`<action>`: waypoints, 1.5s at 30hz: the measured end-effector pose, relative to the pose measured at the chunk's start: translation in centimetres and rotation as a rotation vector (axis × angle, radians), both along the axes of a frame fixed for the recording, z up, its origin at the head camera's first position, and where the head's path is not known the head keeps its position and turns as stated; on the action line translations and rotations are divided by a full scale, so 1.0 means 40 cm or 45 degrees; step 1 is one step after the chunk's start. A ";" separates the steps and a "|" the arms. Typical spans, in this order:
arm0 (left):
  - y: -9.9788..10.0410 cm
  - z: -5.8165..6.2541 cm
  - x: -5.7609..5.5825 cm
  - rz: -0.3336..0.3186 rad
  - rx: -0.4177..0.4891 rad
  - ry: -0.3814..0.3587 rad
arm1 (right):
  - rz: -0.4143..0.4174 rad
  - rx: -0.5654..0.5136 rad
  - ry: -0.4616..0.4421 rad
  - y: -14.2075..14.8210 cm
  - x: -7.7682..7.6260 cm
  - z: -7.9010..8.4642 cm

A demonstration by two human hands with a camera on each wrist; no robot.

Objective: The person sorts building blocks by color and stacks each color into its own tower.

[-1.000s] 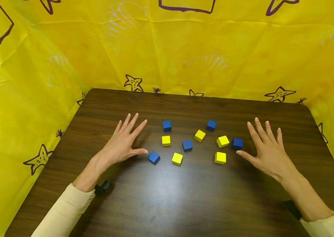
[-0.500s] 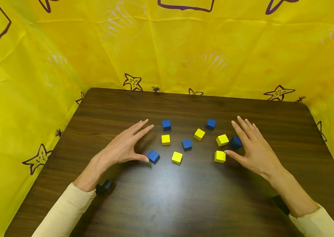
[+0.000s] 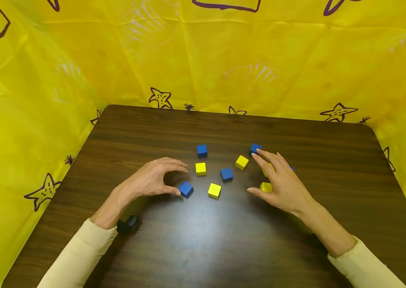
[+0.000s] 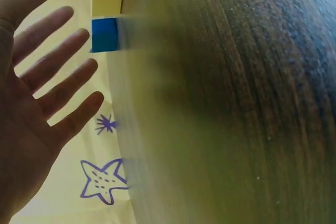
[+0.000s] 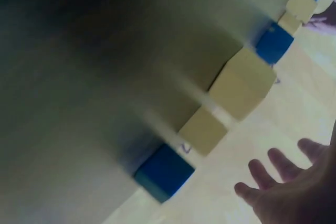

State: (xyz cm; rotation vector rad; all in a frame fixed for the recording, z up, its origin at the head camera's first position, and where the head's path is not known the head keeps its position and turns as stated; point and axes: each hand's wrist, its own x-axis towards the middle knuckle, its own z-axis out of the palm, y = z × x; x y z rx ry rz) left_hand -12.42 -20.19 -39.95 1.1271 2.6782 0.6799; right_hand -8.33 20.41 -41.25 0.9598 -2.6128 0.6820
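Ten cubes lie scattered on the table [image 3: 203, 248], with 12 o'clock pointing away from the person. From the central blue cube [image 3: 227, 174], one yellow cube [image 3: 241, 162] sits near at 2 o'clock, and the far-right blue cube [image 3: 255, 147] stands beyond it on the same bearing. Another, the near yellow cube [image 3: 214, 191], is at 7 o'clock, the left yellow cube [image 3: 201, 169] at 9, the far-left blue cube [image 3: 202, 151] at 10, and the near-left blue cube [image 3: 186, 189] between 8 and 9. At about 3 o'clock are two yellow cubes [image 3: 265, 187], partly covered by the right hand [image 3: 285, 186], and the right blue cube [image 3: 292, 168], of which only a sliver shows.

The right hand grasps nothing: its fingers curve loosely above these cubes, thumb apart, the fingertips overlapping the far-right blue cube in the head view; whether they touch it cannot be told. The left hand [image 3: 149, 180] is free too, fingers slightly bent, thumb tip right at the near-left blue cube, contact unclear.

Pale sleeves [image 3: 80, 254] enter from 7 and 5 o'clock. Past the table's 12 o'clock edge hangs a yellow cloth [image 3: 203, 48] with starfish [image 3: 161, 98] drawings.
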 end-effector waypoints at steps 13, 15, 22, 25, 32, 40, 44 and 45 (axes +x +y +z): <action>0.005 -0.008 -0.007 -0.056 0.014 -0.070 | 0.078 -0.037 -0.057 -0.109 0.009 -0.003; 0.004 -0.009 -0.007 -0.053 0.004 -0.080 | 0.103 -0.029 -0.068 -0.135 0.013 -0.005; 0.006 -0.015 -0.005 -0.077 -0.012 -0.103 | 0.165 0.035 -0.121 -0.211 0.025 -0.007; 0.009 -0.018 -0.004 -0.084 -0.011 -0.122 | 0.165 0.044 -0.142 -0.234 0.029 -0.006; 0.012 -0.021 -0.001 -0.049 -0.018 -0.099 | 0.141 0.039 -0.161 -0.271 0.029 -0.005; 0.023 -0.025 0.008 0.016 0.008 -0.108 | 0.099 0.060 -0.134 -0.300 0.021 -0.009; 0.025 -0.029 0.011 0.034 0.018 -0.095 | 0.056 0.089 -0.158 -0.315 0.019 -0.008; 0.025 -0.031 0.012 0.037 0.021 -0.095 | 0.048 0.096 -0.167 -0.319 0.018 -0.008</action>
